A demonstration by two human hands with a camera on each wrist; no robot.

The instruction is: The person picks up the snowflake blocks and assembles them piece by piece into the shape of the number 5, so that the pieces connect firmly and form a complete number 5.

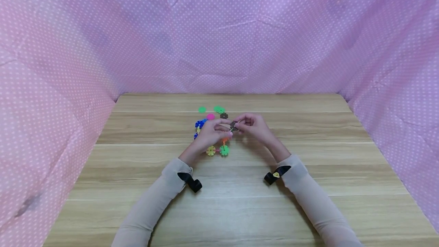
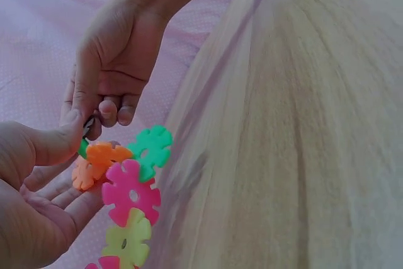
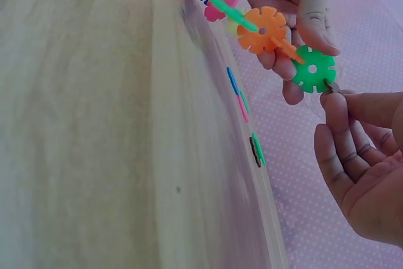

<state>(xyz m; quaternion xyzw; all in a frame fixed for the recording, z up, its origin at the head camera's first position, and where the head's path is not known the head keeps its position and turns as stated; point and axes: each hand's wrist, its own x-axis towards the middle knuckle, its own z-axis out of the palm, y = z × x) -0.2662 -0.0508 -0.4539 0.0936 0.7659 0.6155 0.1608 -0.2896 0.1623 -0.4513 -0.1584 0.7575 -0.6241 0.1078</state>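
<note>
A chain of colourful notched snowflake discs hangs from my left hand (image 1: pixel 212 133). Its end piece, a green disc (image 3: pixel 313 68), is pinched between that hand's thumb and fingers. Beside it in the chain come orange discs (image 3: pixel 262 30), then green, pink (image 2: pixel 132 193) and yellow (image 2: pixel 128 242) ones. Between thumb and index finger my right hand (image 1: pixel 255 127) pinches a dark brown disc (image 1: pixel 234 125), whose edge meets the rim of the green disc. Fingers cover most of the brown disc in both wrist views; how deep its slot sits cannot be made out.
Loose discs lie on the wooden table (image 1: pixel 233 201) beyond the hands: green (image 1: pixel 202 109), pink (image 1: pixel 210 116), brown (image 1: pixel 224 116) and a pair of overlapping green ones (image 1: pixel 219 109). Pink dotted cloth (image 1: pixel 219 41) stands around the table's back and sides.
</note>
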